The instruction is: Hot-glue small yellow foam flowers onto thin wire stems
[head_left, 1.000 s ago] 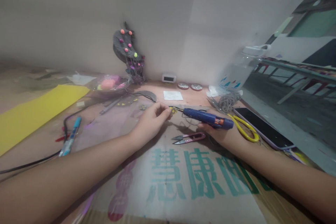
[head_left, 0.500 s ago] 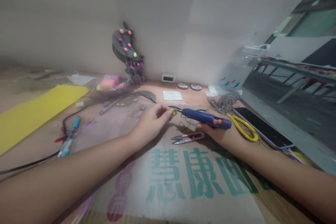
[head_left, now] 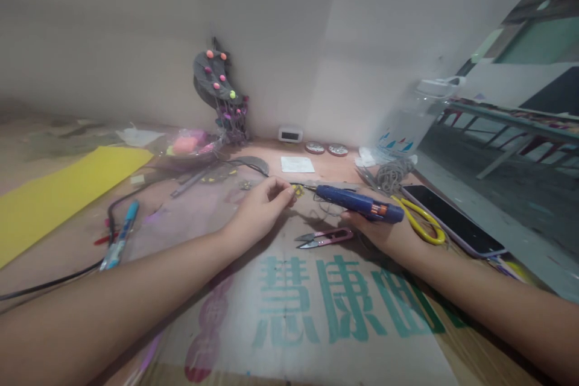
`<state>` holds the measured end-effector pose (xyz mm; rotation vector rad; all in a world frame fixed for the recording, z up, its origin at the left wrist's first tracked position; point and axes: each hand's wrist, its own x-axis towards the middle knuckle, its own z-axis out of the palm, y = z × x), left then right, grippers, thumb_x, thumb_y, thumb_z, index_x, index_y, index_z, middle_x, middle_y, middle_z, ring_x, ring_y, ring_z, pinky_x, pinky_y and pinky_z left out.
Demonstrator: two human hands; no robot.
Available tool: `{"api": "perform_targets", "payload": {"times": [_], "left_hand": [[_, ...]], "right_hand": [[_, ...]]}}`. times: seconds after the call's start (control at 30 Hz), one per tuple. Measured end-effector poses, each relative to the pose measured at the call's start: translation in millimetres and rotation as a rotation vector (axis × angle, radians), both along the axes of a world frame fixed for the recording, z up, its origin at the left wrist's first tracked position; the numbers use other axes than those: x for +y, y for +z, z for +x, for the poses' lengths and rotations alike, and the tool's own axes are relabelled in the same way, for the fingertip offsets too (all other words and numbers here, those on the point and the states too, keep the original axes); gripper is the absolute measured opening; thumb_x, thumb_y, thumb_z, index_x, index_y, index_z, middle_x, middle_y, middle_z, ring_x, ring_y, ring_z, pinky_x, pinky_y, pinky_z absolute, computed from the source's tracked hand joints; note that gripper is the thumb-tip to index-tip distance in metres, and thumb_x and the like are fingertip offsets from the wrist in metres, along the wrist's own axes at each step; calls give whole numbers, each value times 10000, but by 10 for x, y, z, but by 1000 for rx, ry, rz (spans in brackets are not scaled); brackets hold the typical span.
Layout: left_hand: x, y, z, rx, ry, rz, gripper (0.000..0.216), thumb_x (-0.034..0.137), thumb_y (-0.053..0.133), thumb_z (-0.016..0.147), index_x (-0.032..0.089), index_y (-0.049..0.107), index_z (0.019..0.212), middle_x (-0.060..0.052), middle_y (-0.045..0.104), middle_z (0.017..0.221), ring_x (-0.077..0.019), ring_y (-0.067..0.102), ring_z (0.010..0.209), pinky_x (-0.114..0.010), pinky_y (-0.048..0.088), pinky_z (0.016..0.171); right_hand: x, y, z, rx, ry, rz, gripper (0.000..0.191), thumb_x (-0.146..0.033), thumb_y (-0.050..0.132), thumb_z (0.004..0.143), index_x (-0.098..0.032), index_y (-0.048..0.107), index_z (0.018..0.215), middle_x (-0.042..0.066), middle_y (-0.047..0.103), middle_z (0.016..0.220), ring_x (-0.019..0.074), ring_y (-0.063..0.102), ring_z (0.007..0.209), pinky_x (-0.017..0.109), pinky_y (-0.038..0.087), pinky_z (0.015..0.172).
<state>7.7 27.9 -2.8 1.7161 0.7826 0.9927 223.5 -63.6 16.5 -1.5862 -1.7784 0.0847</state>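
Two discs (head_left: pixel 315 148) edge your worktop (head_left: pixel 335 170) near a wall (head_left: pixel 280 66); left grip (head_left: pixel 265 206) pinches one yellow piece (head_left: pixel 297 190), right grip (head_left: pixel 375 232) clasps one glue gun (head_left: pixel 346 198).

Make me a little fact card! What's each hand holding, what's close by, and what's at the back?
Left hand: pinching a small yellow piece
Right hand: holding a blue tool, metal tip pointing at that piece
Close by: pink snips, phone
At the back: grey crescent decoration, clear bottle

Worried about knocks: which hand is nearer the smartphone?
Right. The right hand, holding the blue glue gun, is left of the smartphone; the left hand is farther left, beyond the gun's tip.
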Motion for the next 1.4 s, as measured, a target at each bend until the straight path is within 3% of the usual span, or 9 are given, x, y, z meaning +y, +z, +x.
{"api": "perform_targets", "payload": {"times": [0.47,0.7,1.17,1.4], "left_hand": [[-13,1,4,-9,-9,3,171,317,542,865,168,539,782,0,596,751,-128,549,715,-245,418,691],[-15,10,5,-14,-16,-4,163,305,535,870,165,539,787,0,589,747,-127,544,718,-246,418,695],[0,-25,8,14,-10,29,159,307,537,872,172,540,788,-8,614,764,-134,564,735,-249,429,687],[-14,12,1,-15,-2,-4,160,302,539,869,167,546,784,-2,597,750,-128,552,723,-247,419,692]], "right_hand": [[1,-5,0,-60,36,22,150,-282,634,794,-207,555,692,-39,560,567,123,516,501,237,388,462],[13,-27,22,-20,63,17,148,-297,641,793,-225,552,700,-40,569,568,128,526,500,242,397,459],[9,-27,20,-45,-18,-25,118,-327,619,787,-225,596,733,-10,639,645,168,596,582,276,451,527],[13,-19,11,-19,21,-18,140,-325,633,780,-225,567,708,-20,594,587,162,562,535,274,443,491]]}}
